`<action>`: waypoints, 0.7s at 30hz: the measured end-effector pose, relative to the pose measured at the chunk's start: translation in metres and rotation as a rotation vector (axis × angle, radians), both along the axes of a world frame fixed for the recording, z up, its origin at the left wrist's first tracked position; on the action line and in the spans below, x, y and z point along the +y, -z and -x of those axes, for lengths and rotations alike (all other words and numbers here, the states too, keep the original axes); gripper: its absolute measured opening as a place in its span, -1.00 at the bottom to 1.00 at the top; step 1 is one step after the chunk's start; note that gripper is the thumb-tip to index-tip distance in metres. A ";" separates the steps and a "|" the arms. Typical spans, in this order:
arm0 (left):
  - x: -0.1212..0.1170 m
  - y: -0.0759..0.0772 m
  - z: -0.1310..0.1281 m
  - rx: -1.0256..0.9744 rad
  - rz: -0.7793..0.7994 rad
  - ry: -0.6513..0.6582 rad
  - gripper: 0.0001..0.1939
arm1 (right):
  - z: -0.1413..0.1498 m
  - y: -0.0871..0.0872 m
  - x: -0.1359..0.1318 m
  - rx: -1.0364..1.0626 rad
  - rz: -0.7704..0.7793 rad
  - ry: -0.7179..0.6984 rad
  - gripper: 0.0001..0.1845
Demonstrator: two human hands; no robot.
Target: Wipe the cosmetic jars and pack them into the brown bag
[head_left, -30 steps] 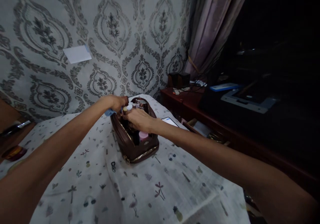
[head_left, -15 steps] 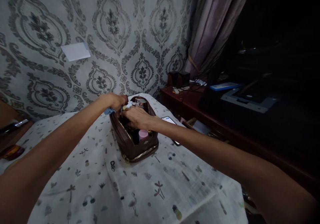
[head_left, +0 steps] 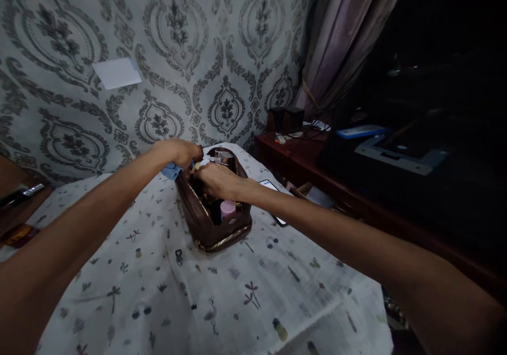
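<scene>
Barely shifted since the earlier frame in the head view, the left hand [head_left: 184, 153] at the rim and right hand [head_left: 217, 180] inside, grips too hidden to tell, meet at the central brown bag [head_left: 217, 232], unzipped, a pink-topped container [head_left: 227, 208] within, phone [head_left: 269, 185] close right, room on patterned cloth [head_left: 222, 297] below.

Right hand [head_left: 217, 179] inside open brown bag [head_left: 209, 233]; left hand [head_left: 182, 153] at edge.

Arms [head_left: 317, 228] outstretched, converging — left hand [head_left: 182, 153] close beside right hand [head_left: 218, 180].
</scene>
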State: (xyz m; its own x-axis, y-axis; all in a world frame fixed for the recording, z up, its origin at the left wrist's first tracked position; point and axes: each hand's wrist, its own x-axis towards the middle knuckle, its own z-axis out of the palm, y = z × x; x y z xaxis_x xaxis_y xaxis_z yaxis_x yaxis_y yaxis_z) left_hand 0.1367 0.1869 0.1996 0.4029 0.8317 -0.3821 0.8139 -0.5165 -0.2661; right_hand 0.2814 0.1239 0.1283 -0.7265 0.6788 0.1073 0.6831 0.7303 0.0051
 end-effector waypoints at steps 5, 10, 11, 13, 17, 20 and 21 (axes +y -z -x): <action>-0.010 -0.023 -0.006 0.058 -0.148 0.032 -0.47 | -0.005 -0.004 0.000 -0.007 0.046 -0.023 -0.72; -0.012 -0.049 0.004 -0.028 -0.204 0.075 -0.37 | -0.017 -0.005 -0.002 0.070 0.034 -0.124 -0.81; -0.015 -0.053 0.007 -0.063 -0.199 0.066 -0.35 | -0.022 -0.006 -0.004 0.098 0.025 -0.140 -0.80; -0.024 -0.062 0.011 -0.140 -0.152 0.061 -0.33 | -0.035 -0.008 -0.013 0.154 0.014 -0.171 -0.79; -0.044 -0.064 0.003 -0.171 0.030 0.090 -0.29 | -0.063 -0.011 -0.033 0.258 0.046 -0.177 -0.72; -0.052 -0.049 -0.012 -0.145 0.201 0.103 -0.36 | -0.073 -0.011 -0.043 0.304 0.113 -0.142 -0.73; -0.053 -0.043 -0.017 -0.165 0.235 0.117 -0.40 | -0.074 -0.010 -0.044 0.314 0.133 -0.140 -0.74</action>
